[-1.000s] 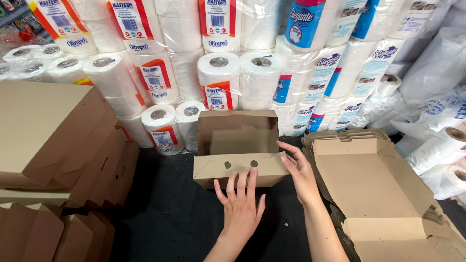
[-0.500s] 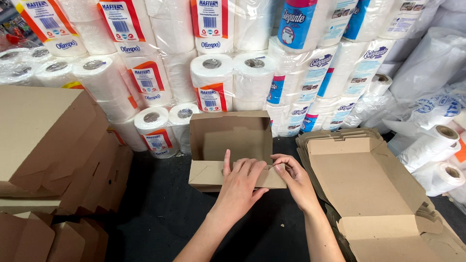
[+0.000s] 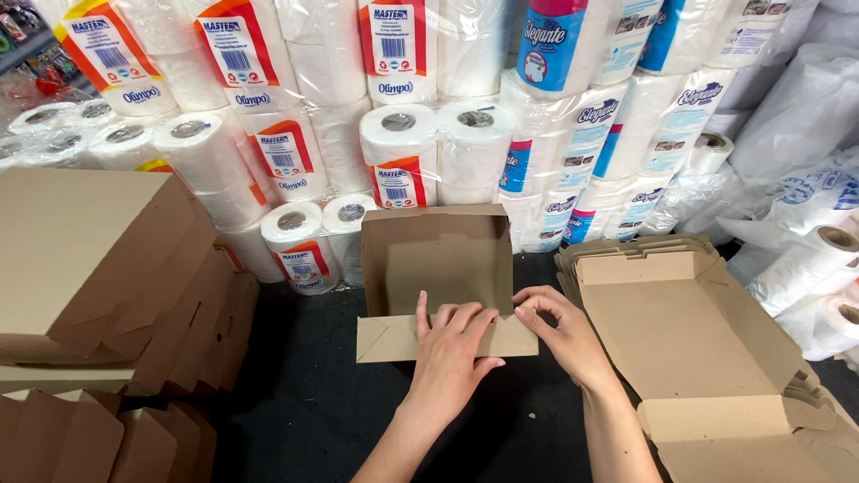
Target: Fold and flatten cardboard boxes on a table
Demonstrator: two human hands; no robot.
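Observation:
A brown cardboard box [image 3: 436,259] stands half folded on the dark table, its lid upright at the back and its front flap [image 3: 386,338] lying toward me. My left hand [image 3: 452,351] lies flat on that front flap, fingers spread and pressing down. My right hand [image 3: 557,338] pinches the flap's right end, thumb and fingers curled on the cardboard edge. Both hands touch near the box's front right corner.
A stack of flat unfolded box blanks [image 3: 707,358] lies at the right. Folded cardboard boxes [image 3: 98,268] are piled at the left. Wrapped packs of paper rolls [image 3: 403,107] form a wall behind, with white plastic-bag rolls [image 3: 805,259] at far right.
My left hand moved forward from the table onto the box's front flap. My right hand shifted from the box's right side to the flap's right end. The flap now lies flatter.

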